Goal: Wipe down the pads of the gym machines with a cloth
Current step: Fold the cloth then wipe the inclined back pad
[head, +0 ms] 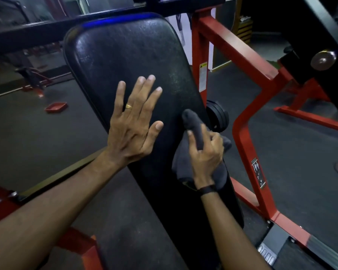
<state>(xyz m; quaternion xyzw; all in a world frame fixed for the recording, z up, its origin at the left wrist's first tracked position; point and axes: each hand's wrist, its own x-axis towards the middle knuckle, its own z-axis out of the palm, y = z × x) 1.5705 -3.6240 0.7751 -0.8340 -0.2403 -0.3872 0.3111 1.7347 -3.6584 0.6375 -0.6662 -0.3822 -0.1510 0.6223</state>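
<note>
A long black padded backrest point(125, 55) of a red-framed gym machine fills the middle of the view, tilted away from me. My left hand point(134, 123) lies flat on the pad with its fingers spread, a gold ring on one finger. My right hand point(205, 152) grips a dark grey cloth point(193, 121) and presses it against the pad's right edge, just right of the left hand. Part of the cloth bunches under the right palm and wrist, which wears a black band.
The machine's red steel frame point(242, 133) runs along the right, with black weight plates point(218, 117) behind the pad. A black bar point(27, 34) crosses at the top left. A red tray point(56, 107) lies on the dark rubber floor at left.
</note>
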